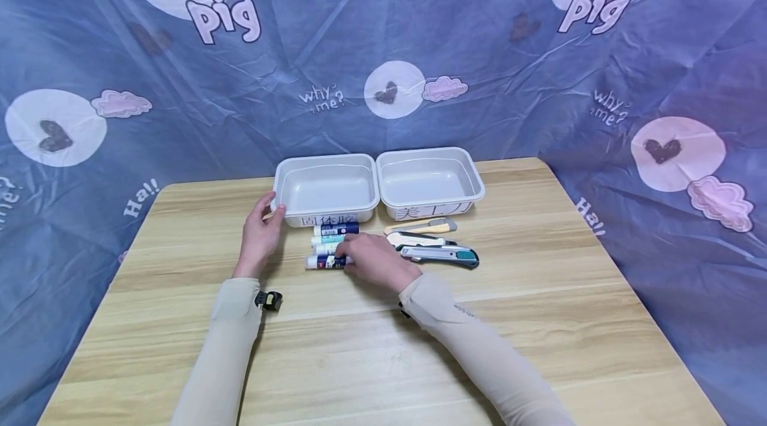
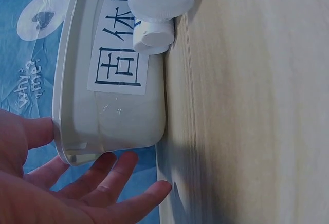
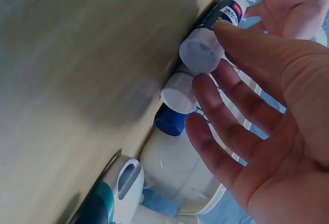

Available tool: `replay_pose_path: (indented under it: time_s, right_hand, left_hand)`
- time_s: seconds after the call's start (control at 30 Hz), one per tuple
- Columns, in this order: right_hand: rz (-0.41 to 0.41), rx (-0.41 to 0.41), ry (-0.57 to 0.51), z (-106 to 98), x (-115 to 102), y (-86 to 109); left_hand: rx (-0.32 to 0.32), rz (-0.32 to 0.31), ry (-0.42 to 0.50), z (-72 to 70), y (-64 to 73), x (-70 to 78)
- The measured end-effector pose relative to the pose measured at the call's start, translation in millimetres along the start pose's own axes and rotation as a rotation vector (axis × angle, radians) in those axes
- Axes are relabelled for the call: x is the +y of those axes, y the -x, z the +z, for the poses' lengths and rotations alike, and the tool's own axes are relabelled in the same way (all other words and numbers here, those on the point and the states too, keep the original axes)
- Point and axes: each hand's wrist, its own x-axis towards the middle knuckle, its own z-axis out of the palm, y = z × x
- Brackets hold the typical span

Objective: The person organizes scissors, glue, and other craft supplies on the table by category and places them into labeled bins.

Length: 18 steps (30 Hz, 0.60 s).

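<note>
Right hand (image 1: 377, 261) at the nearest glue stick (image 1: 325, 262), left hand (image 1: 261, 238) on the left tub (image 1: 326, 196).
Thumb and forefinger pinch that stick, closest to the tabletop's (image 1: 359, 359) front edge in a row before the tub, which stands along the far edge; the left grip is spread, touching rim and end wall. Clean lifting calls for even pressure round the barrel, clear of the neighbouring sticks (image 1: 323, 249), with the tub steadied.

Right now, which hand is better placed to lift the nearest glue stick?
Probably the right hand: it is at that glue stick, while the left hand is over at the left tray.
</note>
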Motion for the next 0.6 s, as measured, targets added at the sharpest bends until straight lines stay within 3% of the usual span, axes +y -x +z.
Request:
replay_pose_path:
  time_s: [0.4, 0.6]
  right_hand:
    - [0.016, -0.025, -0.02, 4.4, -12.6, 5.3]
    - [0.039, -0.02, -0.062, 5.2, -14.2, 8.0]
  left_hand:
    - [-0.007, -0.034, 0.026, -1.2, 1.6, 2.7]
    - [0.019, -0.027, 0.034, -0.3, 1.3, 3.7]
